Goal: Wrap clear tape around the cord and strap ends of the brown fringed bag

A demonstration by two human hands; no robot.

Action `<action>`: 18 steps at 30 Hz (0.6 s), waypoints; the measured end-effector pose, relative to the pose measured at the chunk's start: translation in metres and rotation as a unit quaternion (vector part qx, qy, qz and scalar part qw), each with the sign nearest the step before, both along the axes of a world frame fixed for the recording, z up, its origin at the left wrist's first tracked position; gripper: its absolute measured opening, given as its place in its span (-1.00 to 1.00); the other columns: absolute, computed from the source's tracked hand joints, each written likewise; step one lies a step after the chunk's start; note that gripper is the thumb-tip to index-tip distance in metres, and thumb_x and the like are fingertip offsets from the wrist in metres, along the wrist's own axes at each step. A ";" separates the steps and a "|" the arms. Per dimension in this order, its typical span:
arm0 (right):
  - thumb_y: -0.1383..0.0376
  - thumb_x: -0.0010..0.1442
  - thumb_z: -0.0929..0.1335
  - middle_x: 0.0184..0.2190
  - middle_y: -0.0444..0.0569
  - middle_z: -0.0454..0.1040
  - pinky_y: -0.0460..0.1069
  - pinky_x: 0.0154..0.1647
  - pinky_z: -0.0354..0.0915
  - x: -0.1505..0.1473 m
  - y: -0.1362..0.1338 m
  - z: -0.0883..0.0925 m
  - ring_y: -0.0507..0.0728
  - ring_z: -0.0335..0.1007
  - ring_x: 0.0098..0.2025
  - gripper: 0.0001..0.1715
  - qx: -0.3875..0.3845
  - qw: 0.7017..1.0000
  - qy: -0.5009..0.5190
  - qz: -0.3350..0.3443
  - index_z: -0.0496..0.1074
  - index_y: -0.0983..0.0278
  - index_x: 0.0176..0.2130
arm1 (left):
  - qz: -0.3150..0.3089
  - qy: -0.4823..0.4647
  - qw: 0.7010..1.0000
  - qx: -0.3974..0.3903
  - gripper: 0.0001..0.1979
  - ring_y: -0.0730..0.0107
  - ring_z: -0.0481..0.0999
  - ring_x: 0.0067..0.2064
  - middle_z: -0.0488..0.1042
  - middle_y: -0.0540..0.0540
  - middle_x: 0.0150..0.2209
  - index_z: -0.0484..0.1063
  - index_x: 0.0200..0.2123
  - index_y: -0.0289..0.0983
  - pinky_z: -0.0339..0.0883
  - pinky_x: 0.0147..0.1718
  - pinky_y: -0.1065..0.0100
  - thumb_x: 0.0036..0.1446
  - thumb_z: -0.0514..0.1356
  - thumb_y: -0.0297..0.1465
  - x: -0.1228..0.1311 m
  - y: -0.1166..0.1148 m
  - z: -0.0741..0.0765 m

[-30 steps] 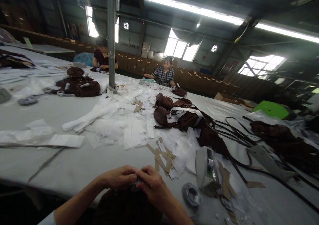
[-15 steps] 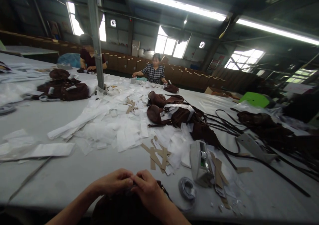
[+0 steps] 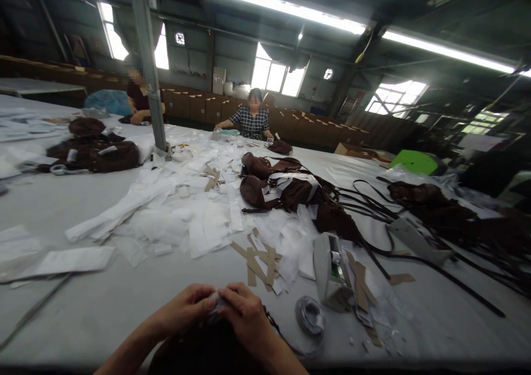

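At the near table edge, a dark brown bag (image 3: 207,350) lies low in front of me, mostly in shadow. My left hand (image 3: 186,308) is closed, its thumb and fingers pinching a crinkled grey wrapping strip (image 3: 216,304) above the bag. From the other side my right hand (image 3: 245,313) pinches the same grey piece, fingertips close to the left ones. What lies under the strip is hidden. Beside my right wrist runs a dark strap (image 3: 271,319). A roll of grey strip material (image 3: 310,317) sits on the table to the right.
A tape dispenser (image 3: 332,272) stands behind the roll, near brown card strips (image 3: 261,259). White paper sheets (image 3: 207,225) cover the table's middle. Brown bags (image 3: 294,189) with long straps lie beyond. A metal post (image 3: 147,65) rises left; two people work across the table.
My hands have parted slightly, and more of the grey strip shows between the fingertips. The whole view has shifted a little, moving the background leftward.
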State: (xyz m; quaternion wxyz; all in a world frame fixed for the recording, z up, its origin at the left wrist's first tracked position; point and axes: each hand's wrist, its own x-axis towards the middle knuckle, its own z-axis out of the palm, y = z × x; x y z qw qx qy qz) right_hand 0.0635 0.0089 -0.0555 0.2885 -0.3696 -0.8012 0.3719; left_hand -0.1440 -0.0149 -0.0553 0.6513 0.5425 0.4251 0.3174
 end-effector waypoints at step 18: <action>0.12 -0.06 0.39 -0.46 0.08 0.55 0.00 -0.38 0.21 0.080 0.120 -0.062 0.23 0.46 -0.35 -0.74 -0.105 0.895 -0.200 -0.385 0.47 0.29 -0.48 | 0.118 -0.173 0.971 -0.118 -0.61 0.61 0.24 -0.66 0.40 -0.01 -0.58 0.40 -0.31 -0.36 -0.03 -0.70 0.55 0.09 0.23 -0.10 0.001 0.006 -0.005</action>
